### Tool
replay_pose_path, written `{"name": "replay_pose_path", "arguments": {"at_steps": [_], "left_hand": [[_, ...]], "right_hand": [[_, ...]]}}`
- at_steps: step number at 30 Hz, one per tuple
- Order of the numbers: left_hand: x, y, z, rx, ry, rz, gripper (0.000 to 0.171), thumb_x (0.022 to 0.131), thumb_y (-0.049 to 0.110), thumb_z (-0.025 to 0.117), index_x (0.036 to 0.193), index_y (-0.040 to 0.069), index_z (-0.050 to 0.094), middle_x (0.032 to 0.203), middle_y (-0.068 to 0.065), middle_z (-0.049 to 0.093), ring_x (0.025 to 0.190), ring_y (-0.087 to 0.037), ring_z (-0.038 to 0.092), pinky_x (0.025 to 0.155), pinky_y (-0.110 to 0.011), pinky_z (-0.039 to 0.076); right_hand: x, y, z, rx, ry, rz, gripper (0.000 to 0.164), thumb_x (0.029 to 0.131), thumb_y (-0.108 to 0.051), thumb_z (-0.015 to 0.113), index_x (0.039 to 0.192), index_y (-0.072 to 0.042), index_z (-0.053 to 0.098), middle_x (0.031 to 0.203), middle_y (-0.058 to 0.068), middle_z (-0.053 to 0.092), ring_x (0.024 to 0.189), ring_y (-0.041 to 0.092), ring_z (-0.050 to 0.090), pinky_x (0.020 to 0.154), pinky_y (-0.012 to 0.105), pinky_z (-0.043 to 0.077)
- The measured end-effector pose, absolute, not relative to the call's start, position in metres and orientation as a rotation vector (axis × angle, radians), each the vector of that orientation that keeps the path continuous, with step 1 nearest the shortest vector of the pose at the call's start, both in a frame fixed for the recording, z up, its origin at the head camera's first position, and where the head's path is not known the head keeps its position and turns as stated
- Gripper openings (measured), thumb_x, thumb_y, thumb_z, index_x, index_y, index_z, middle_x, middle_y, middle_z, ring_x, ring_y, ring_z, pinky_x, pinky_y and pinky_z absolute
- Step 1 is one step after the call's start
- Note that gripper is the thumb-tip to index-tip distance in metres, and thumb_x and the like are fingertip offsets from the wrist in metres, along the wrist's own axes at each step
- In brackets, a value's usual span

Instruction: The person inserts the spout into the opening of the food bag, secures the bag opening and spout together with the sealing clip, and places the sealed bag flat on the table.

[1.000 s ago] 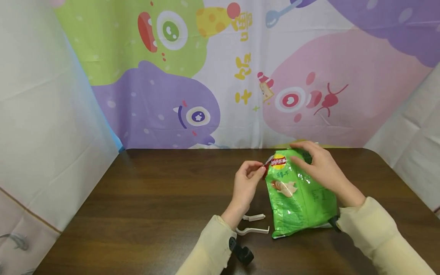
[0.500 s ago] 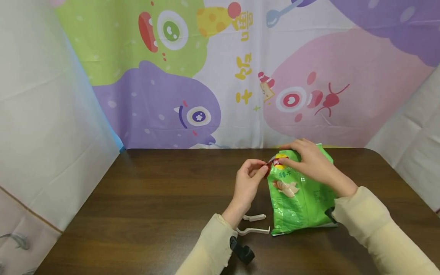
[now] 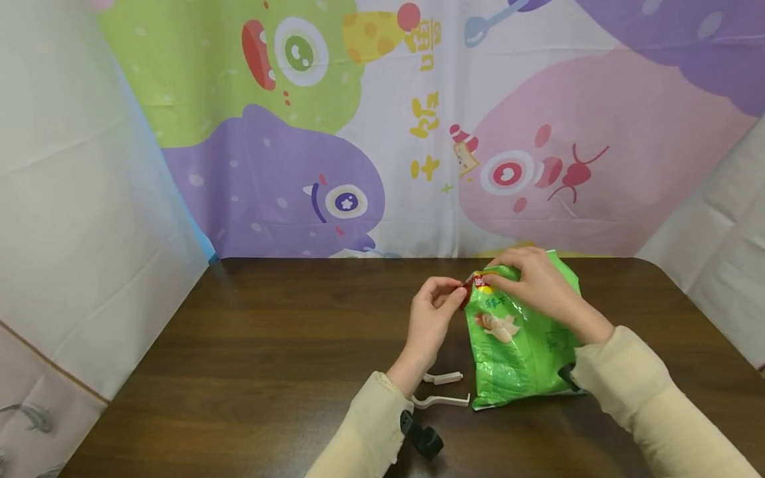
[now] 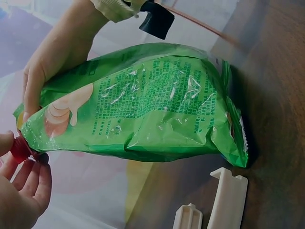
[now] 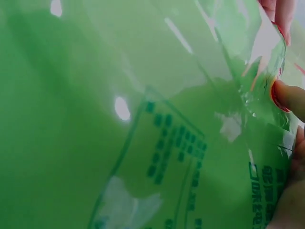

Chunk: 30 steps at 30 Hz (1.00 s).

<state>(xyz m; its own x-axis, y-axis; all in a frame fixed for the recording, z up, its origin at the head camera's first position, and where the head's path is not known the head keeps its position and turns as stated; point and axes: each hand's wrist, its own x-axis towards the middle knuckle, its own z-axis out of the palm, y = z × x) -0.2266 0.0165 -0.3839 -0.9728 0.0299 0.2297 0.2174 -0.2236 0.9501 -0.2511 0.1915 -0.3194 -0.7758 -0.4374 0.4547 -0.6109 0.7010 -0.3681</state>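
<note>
A shiny green snack bag (image 3: 520, 352) stands on the table at the right, its base near the front and its top leaning back. At its upper left corner, my left hand (image 3: 431, 315) pinches the red part of the bag between thumb and fingers; the left wrist view shows this red part (image 4: 20, 148) bunched up. My right hand (image 3: 540, 285) grips the bag's top edge, thumb on the printed front and fingers over the back. In the right wrist view the thumb (image 5: 290, 98) presses into the film near a red patch. Bag contents are hidden.
A white plastic clip (image 3: 442, 400) with two spread arms lies on the brown table (image 3: 269, 352), left of the bag and partly behind my left forearm. A cartoon-printed curtain (image 3: 412, 133) hangs along the back edge. Pale sheets (image 3: 89, 166) stand at both sides.
My right hand has moved left along the bag's top, and its thumb has come down onto the logo. The bag's top has bent with it. My left hand has kept its pinch almost unmoved.
</note>
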Motion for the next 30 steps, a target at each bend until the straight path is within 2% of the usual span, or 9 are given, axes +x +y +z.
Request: {"name": "replay_pose_path", "arguments": {"at_steps": [2, 9, 16, 18, 20, 24, 30], "left_hand": [[-0.227, 0.016, -0.384, -0.302, -1.871, -2.350, 0.020, 0.086, 0.009, 0.061, 0.103, -0.002, 0.058, 0.098, -0.016, 0.062, 0.078, -0.007, 0.059, 0.078, -0.030, 0.049], [-0.228, 0.017, -0.384, -0.279, -1.870, -2.366, 0.023, 0.086, 0.009, 0.060, 0.105, -0.004, 0.056, 0.099, -0.016, 0.062, 0.079, -0.007, 0.059, 0.076, -0.027, 0.049], [-0.229, 0.012, -0.386, -0.278, -1.907, -2.354, 0.026, 0.087, 0.011, 0.060, 0.107, -0.006, 0.055, 0.097, -0.014, 0.061, 0.078, -0.008, 0.059, 0.080, -0.035, 0.049], [-0.229, 0.010, -0.388, -0.282, -1.904, -2.350, 0.026, 0.088, 0.011, 0.059, 0.106, -0.006, 0.055, 0.096, -0.015, 0.061, 0.079, -0.011, 0.061, 0.081, -0.038, 0.049], [-0.229, 0.006, -0.390, -0.285, -1.905, -2.339, 0.025, 0.088, 0.011, 0.058, 0.105, -0.007, 0.055, 0.094, -0.017, 0.061, 0.080, -0.020, 0.063, 0.082, -0.040, 0.049], [-0.228, -0.004, -0.394, -0.261, -1.935, -2.303, 0.022, 0.088, 0.009, 0.058, 0.104, -0.007, 0.055, 0.092, -0.018, 0.061, 0.083, -0.031, 0.063, 0.078, -0.035, 0.050], [-0.223, -0.016, -0.394, -0.328, -2.081, -2.149, 0.021, 0.087, 0.012, 0.060, 0.101, -0.003, 0.058, 0.093, -0.020, 0.062, 0.079, -0.020, 0.063, 0.074, -0.030, 0.049]], "right_hand": [[-0.251, 0.191, -0.320, 0.832, -2.573, 0.732, 0.013, 0.082, -0.022, 0.067, 0.088, -0.011, 0.070, 0.086, 0.002, 0.069, 0.085, 0.021, 0.060, 0.081, 0.040, 0.041], [-0.251, 0.187, -0.320, 0.790, -2.600, 0.752, 0.014, 0.080, -0.022, 0.069, 0.087, -0.010, 0.071, 0.084, 0.003, 0.069, 0.077, 0.017, 0.062, 0.070, 0.036, 0.047], [-0.251, 0.187, -0.321, 0.755, -2.596, 0.758, 0.014, 0.078, -0.024, 0.071, 0.085, -0.011, 0.071, 0.080, 0.000, 0.069, 0.073, 0.013, 0.060, 0.067, 0.032, 0.046], [-0.252, 0.186, -0.321, 0.751, -2.591, 0.754, 0.014, 0.078, -0.024, 0.071, 0.084, -0.012, 0.071, 0.079, 0.000, 0.069, 0.072, 0.013, 0.059, 0.066, 0.032, 0.045], [-0.252, 0.186, -0.322, 0.747, -2.592, 0.753, 0.014, 0.078, -0.025, 0.071, 0.084, -0.012, 0.071, 0.079, -0.001, 0.069, 0.071, 0.013, 0.059, 0.066, 0.032, 0.045], [-0.252, 0.186, -0.321, 0.741, -2.596, 0.745, 0.014, 0.079, -0.025, 0.071, 0.084, -0.012, 0.071, 0.079, 0.000, 0.069, 0.072, 0.014, 0.059, 0.067, 0.033, 0.045], [-0.251, 0.186, -0.320, 0.727, -2.578, 0.746, 0.013, 0.078, -0.023, 0.072, 0.083, -0.011, 0.072, 0.080, 0.002, 0.070, 0.077, 0.019, 0.060, 0.075, 0.040, 0.043]]}}
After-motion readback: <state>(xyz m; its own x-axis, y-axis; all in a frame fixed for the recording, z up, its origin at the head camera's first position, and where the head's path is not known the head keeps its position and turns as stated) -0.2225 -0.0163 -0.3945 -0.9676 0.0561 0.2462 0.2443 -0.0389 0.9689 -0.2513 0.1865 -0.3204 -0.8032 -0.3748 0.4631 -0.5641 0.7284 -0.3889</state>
